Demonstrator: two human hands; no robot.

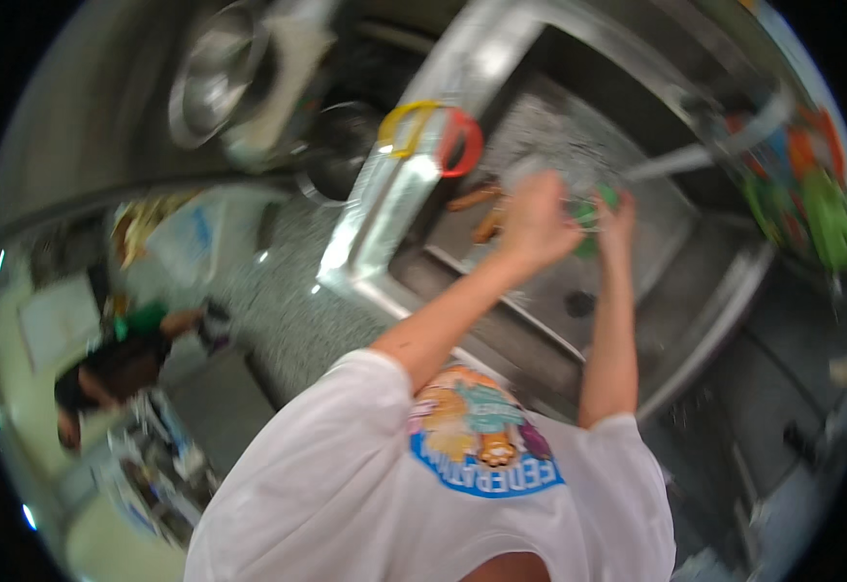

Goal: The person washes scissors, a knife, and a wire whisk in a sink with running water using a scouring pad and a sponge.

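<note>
Both my hands are over a stainless steel sink (656,291). Between them is a small green item (585,214), blurred and partly hidden by fingers; what it is I cannot tell. My left hand (539,222) is bent around its left side, while my right hand (614,218) pinches it from the right. Just left of my left hand, several orange-brown elongated pieces (475,198) lie in the sink. Splashing water (550,131) blurs the basin beyond my hands. A metal faucet spout (674,161) reaches in from the right.
A yellow looped object (405,129) and a red looped one (459,142) sit on the sink's left rim. Metal bowls (216,80) stand at upper left. Green and orange items (823,211) hang at right. Another person (129,364) is at far left, across the speckled floor (292,291).
</note>
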